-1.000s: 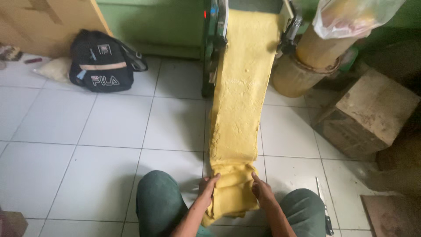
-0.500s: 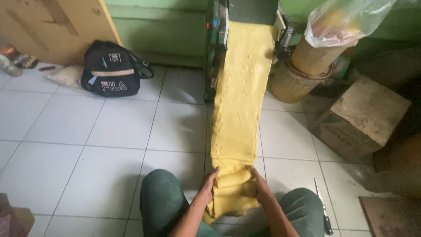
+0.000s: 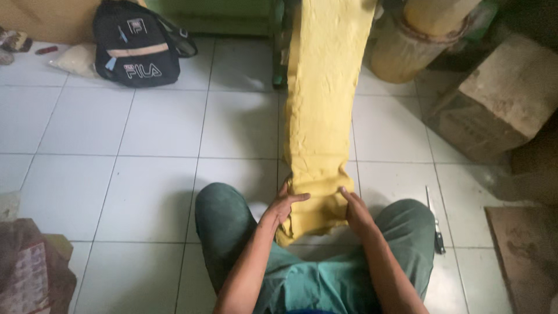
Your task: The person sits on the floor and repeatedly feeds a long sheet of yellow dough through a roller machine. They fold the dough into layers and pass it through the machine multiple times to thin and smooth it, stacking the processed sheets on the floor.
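So compared to half a second back, the view has tipped down and in a bit: the knees fill more of the bottom and the machine at the top is mostly cut off. The hands have barely shifted on the dough.

Nearest me, both forearms run up between the green-trousered knees (image 3: 224, 218). Left hand (image 3: 283, 204) has its fingers curled over the left edge of the yellow dough sheet (image 3: 325, 110), thumb laid across the top of the fold, so it's pinching the dough. Right hand (image 3: 354, 210) is pressed flat-ish against the right edge, fingers wrapped on it too.

The sheet's folded end sits on the white tiled floor (image 3: 145, 186) between the knees, then climbs away to the green machine (image 3: 280, 40). A knife (image 3: 434, 224) lies just beside the right knee. Further off: black backpack (image 3: 136, 49) left, cardboard box (image 3: 494, 107) and a tan drum (image 3: 407, 55) right.
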### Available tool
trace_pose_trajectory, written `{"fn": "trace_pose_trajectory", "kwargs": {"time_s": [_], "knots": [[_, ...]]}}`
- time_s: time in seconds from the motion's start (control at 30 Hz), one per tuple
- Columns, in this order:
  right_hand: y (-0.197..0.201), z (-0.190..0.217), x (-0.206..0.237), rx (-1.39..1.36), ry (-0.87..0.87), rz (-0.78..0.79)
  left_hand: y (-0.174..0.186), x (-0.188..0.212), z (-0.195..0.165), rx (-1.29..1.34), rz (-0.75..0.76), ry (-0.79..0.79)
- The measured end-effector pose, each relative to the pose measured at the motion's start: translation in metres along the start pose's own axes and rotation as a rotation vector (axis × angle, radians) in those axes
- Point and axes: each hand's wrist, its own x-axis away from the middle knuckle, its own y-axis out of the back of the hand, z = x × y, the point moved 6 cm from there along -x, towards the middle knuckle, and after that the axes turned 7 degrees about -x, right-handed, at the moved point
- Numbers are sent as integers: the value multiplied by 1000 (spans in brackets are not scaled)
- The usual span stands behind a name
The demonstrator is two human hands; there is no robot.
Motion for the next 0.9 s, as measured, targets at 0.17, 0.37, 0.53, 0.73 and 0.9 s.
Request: {"fn": "trace_pose_trajectory", "kwargs": {"time_s": [0.17, 0.37, 0.53, 0.73, 0.9], "knots": [[12, -8, 3, 245, -9, -194, 0, 4, 3, -41, -20, -38], [-10, 5, 14, 67, 49, -80, 9, -4, 31, 162, -213, 61], [17, 27, 13, 397, 287, -406, 17, -8, 36, 83, -316, -106], [56, 46, 22, 613, 690, -1064, 21, -10, 41, 76, -421, 89], [31, 44, -26, 958, 560, -656, 23, -20, 42, -45, -424, -6]]}}
